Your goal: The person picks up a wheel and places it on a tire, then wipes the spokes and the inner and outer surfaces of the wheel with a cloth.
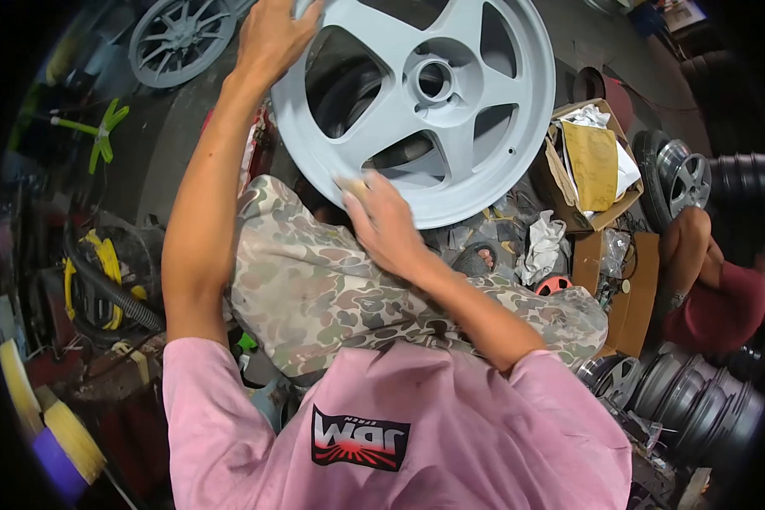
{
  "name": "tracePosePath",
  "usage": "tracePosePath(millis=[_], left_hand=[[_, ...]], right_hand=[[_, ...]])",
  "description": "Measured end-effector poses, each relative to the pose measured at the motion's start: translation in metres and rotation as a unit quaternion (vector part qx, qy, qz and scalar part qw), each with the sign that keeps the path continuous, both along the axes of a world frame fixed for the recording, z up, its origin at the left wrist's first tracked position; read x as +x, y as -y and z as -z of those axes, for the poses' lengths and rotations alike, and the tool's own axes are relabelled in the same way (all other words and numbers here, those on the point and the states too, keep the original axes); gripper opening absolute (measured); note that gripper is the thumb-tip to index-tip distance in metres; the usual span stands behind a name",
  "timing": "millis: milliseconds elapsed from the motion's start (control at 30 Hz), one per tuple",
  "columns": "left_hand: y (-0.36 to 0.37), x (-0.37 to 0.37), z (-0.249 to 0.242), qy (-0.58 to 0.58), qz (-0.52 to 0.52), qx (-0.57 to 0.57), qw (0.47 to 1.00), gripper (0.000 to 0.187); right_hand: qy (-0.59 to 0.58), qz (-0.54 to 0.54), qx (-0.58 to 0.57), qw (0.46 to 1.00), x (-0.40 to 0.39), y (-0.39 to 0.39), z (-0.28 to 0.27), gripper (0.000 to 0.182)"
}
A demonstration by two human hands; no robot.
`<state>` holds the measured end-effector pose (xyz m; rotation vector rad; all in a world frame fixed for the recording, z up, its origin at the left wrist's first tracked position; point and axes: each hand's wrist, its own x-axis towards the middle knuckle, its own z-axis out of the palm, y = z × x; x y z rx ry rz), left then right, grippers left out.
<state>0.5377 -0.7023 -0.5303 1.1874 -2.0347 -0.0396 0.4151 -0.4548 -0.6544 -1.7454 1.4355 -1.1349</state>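
Note:
A pale grey five-spoke car wheel rim (pixel 357 140) is tilted up in front of my knees, its face toward me. At its upper left edge, my left hand (pixel 272 38) grips the outer lip, fingers wrapped over it. My right hand (pixel 387 221) is at the lower left lip, slightly blurred. Pinched in it is a small tan piece of sandpaper (pixel 353 185), pressed against the rim's edge. The fingers partly cover this piece.
A cardboard box (pixel 608 217) with papers and a tan sheet (pixel 591 166) stands to the right. Another person (pixel 710 289) sits beyond it. Stacked wheels (pixel 697 404) are at lower right; a multi-spoke wheel (pixel 183 38) lies upper left. A hose (pixel 115 289) is at left.

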Motion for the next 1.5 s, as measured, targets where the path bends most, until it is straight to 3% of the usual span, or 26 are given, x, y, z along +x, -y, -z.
tracePosePath(millis=[100,167,200,267,400,467,567,667,733,800,867,933,1067,1100,1267,1433,1500], left_hand=[[-0.002,-0.002,-0.002,-0.002,0.013,-0.008,1.0,0.027],[-0.007,-0.002,0.0,-0.009,0.018,-0.016,1.0,0.027],[-0.007,-0.003,-0.001,-0.002,0.021,-0.02,1.0,0.027],[-0.007,-0.006,-0.002,0.004,0.025,-0.029,0.999,0.026],[-0.003,-0.003,0.001,0.016,0.02,-0.063,0.998,0.026],[-0.002,-0.004,0.003,0.017,0.021,-0.059,0.998,0.026],[-0.001,-0.004,-0.003,-0.005,0.02,-0.002,1.0,0.028],[0.004,-0.001,0.001,-0.001,0.01,-0.027,1.0,0.028],[0.012,0.007,0.007,0.001,0.008,-0.026,1.0,0.029],[0.02,0.016,0.017,-0.006,0.016,-0.007,1.0,0.051],[0.016,0.017,0.015,-0.015,0.005,0.017,1.0,0.047],[0.02,0.019,0.018,-0.03,-0.024,0.068,0.997,0.047],[0.036,0.026,0.03,-0.032,-0.017,0.033,0.999,0.045],[0.035,0.026,0.028,-0.03,-0.015,0.031,0.999,0.045],[0.027,0.022,0.024,-0.039,-0.007,0.078,0.996,0.043],[0.023,0.024,0.02,-0.029,-0.009,0.079,0.996,0.043],[0.026,0.023,0.02,-0.028,0.0,0.087,0.996,0.043]], right_hand=[[-0.235,-0.096,-0.077,0.964,-0.104,-0.034,0.047,0.041],[-0.389,-0.141,-0.051,0.909,-0.195,-0.026,0.051,0.036],[-0.52,-0.158,-0.019,0.839,-0.23,-0.015,0.04,0.031],[-0.619,-0.067,-0.058,0.781,-0.273,0.013,0.028,0.032],[-0.586,0.01,-0.072,0.807,-0.235,-0.001,0.053,0.036],[-0.469,0.075,-0.051,0.879,-0.182,-0.025,0.076,0.035],[-0.347,0.15,0.016,0.926,-0.104,-0.038,0.061,0.027],[-0.084,0.019,0.007,0.996,-0.067,-0.043,0.026,0.021],[-0.077,0.025,0.021,0.997,-0.077,-0.041,0.021,0.021],[-0.138,0.076,-0.013,0.987,-0.116,-0.038,0.016,0.022],[-0.306,0.166,-0.01,0.937,-0.163,-0.037,0.034,0.025],[-0.302,0.177,-0.053,0.935,-0.17,-0.032,0.038,0.027],[-0.273,0.206,-0.122,0.932,-0.146,-0.013,0.037,0.034],[-0.271,0.168,-0.086,0.944,-0.142,-0.015,0.051,0.036],[-0.274,0.187,-0.123,0.935,-0.123,-0.02,0.062,0.037],[-0.224,0.21,-0.177,0.935,-0.103,0.05,0.03,0.04],[-0.23,0.204,-0.177,0.935,-0.109,0.029,0.043,0.041]])
